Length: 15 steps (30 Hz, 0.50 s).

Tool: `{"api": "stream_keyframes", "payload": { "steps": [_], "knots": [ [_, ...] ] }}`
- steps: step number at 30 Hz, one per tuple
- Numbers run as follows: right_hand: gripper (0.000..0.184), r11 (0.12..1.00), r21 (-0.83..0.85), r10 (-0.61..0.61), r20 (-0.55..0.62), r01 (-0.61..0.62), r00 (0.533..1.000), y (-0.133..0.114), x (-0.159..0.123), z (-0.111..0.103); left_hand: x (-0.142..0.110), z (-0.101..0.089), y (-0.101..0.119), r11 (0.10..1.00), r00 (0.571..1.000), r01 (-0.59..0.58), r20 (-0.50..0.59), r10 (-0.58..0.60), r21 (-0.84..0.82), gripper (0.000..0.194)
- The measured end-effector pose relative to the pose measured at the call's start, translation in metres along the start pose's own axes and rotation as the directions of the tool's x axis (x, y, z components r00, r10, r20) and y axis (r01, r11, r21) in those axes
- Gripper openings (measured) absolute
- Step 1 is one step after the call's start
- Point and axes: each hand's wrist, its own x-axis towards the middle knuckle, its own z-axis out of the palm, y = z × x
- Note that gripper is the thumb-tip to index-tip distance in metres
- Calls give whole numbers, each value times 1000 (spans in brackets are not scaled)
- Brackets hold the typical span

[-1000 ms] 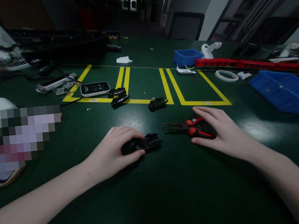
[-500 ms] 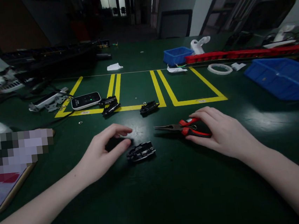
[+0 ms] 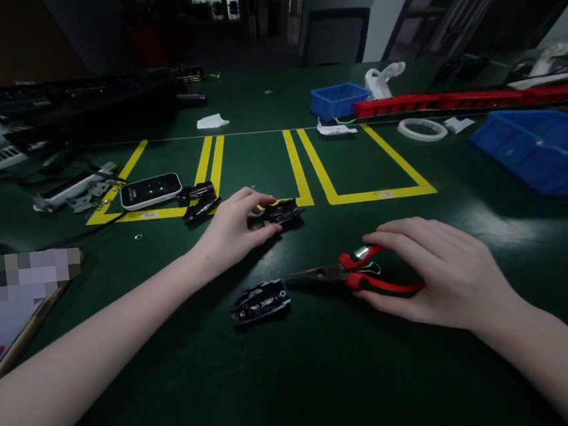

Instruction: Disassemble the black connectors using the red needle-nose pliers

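My left hand [image 3: 235,228] has its thumb and fingers around the left end of a black plastic housing part [image 3: 286,211], near the yellow tape line. The fingers hide that end. In my right hand [image 3: 435,272] are long-nose pliers [image 3: 347,275] with red and black handles, their handles spread and their jaws pointing left. A second black housing part [image 3: 261,302], hollow side up, lies on the green table just below the tips of the pliers. No hand touches it. Two more black parts [image 3: 200,202] rest left of my left hand.
A white-edged device with green lights [image 3: 151,191] sits at the left, near a small metal ring [image 3: 138,237]. A phone [image 3: 25,291] is at the left edge. Blue bins [image 3: 539,148], a tape roll [image 3: 423,130] and a red strip [image 3: 454,100] are at the right and back.
My left hand has moved forward and right, from beside the near housing part to the farther one, and closed on it. The pliers have shifted slightly nearer and their handles have spread wider.
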Motion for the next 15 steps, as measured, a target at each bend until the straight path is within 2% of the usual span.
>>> {"api": "stream_keyframes", "payload": {
  "steps": [1, 2, 4, 5, 8, 10, 12, 15],
  "knots": [
    [40, 1000, -1, -14, -7, 14, 1000, -1, 0, -1, -8, -5, 2, 999, 999, -40, 2, 40, -9, 40],
    [40, 1000, -2, -27, -17, 27, 1000, -2, 0, -2, -17, -10, 5, 991, 991, -137, -13, 137, -9, 40],
    [41, 999, -4, -52, -39, 52, 998, -4, 0, -4, -35, -21, 12, 964, 962, -267, -59, 267, 13, 40],
    [41, 998, -5, -61, -44, 61, 997, -5, 0, -5, -44, -27, 17, 948, 947, -315, -48, 317, 31, 41],
    [41, 999, -3, -44, -14, 44, 999, -4, -1, -3, -66, -41, 32, 926, 922, -369, -94, 375, 77, 35],
    [42, 1000, 15, 1, 30, -1, 1000, -2, -2, 0, -77, -47, 40, 912, 910, -404, -76, 408, 69, 33],
    [45, 997, 43, 58, 74, -61, 996, 1, -2, 5, -84, -49, 44, 907, 904, -422, -67, 421, 5, 37],
    [52, 983, 95, 142, 145, -156, 979, 5, -2, 12, -91, -47, 46, 899, 915, -403, -97, 392, -173, 42]
  ]
}}
